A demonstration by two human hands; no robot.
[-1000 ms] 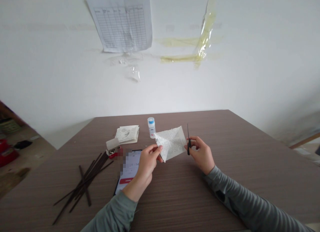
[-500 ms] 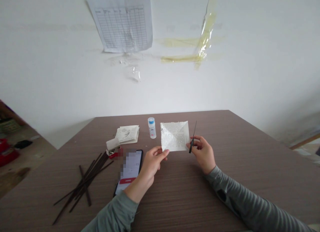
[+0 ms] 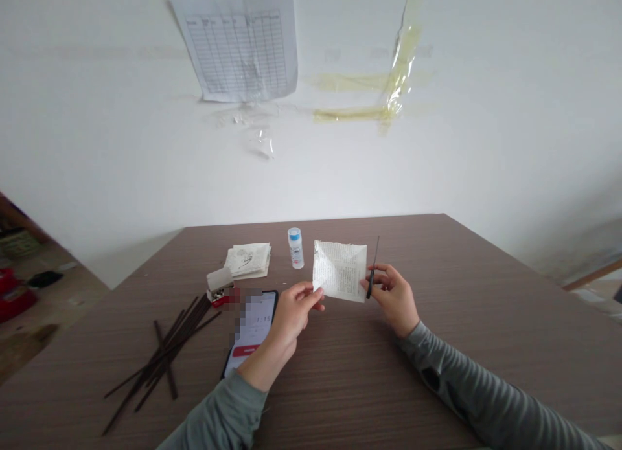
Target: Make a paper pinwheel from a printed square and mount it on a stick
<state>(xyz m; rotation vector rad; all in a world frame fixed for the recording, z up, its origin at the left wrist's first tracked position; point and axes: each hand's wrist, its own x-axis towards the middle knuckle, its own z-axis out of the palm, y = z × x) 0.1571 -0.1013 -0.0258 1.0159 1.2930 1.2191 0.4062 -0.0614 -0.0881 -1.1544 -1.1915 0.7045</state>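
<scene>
A square of printed paper (image 3: 340, 271) with fold creases and rough edges is held up in front of me above the table. My left hand (image 3: 295, 314) pinches its lower left corner between thumb and fingers. My right hand (image 3: 392, 298) grips small black scissors (image 3: 372, 270) with the blades pointing up. Those blades stand just past the paper's right edge, and the fingers of that hand are close to the paper. The paper hides part of the table behind it.
A phone (image 3: 250, 333) lies under my left wrist, with a small box (image 3: 219, 283) beside it. Farther back stand a blue-capped bottle (image 3: 295, 248) and a stack of papers (image 3: 247, 259). Dark thin sticks (image 3: 165, 353) lie on the brown table (image 3: 369, 372) at left.
The paper, folded on a diagonal a second ago, is now opened flat. It has tilted slightly, and my left hand has risen a little. The scissors stay upright in my right hand.
</scene>
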